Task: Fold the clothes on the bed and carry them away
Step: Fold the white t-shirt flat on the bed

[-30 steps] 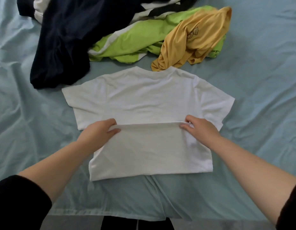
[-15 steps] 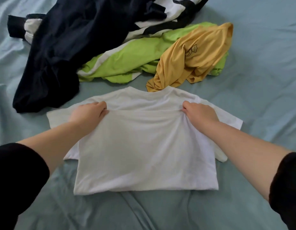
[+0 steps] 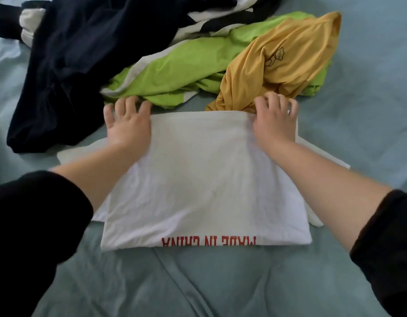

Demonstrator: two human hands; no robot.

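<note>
The white T-shirt (image 3: 204, 179) lies halved on the bed (image 3: 220, 282), sleeves not yet tucked. My left grip (image 3: 127, 124) rests spread flat on its far edge; my right grip (image 3: 274, 123) curls there, whether pinching I cannot tell. The dark garment (image 3: 72, 65), green garment (image 3: 186, 72) and yellow garment (image 3: 289, 65) wait unfolded.

The folded T-shirt (image 3: 204, 191) lies on the bed (image 3: 369, 110), nearest the person. Behind it, touching its far edge, sits a heap of clothes (image 3: 175, 72), which reaches further left than the T-shirt. The left hand (image 3: 129, 126) rests on the T-shirt's far left corner, the right hand (image 3: 274, 124) on its far right corner.
</note>
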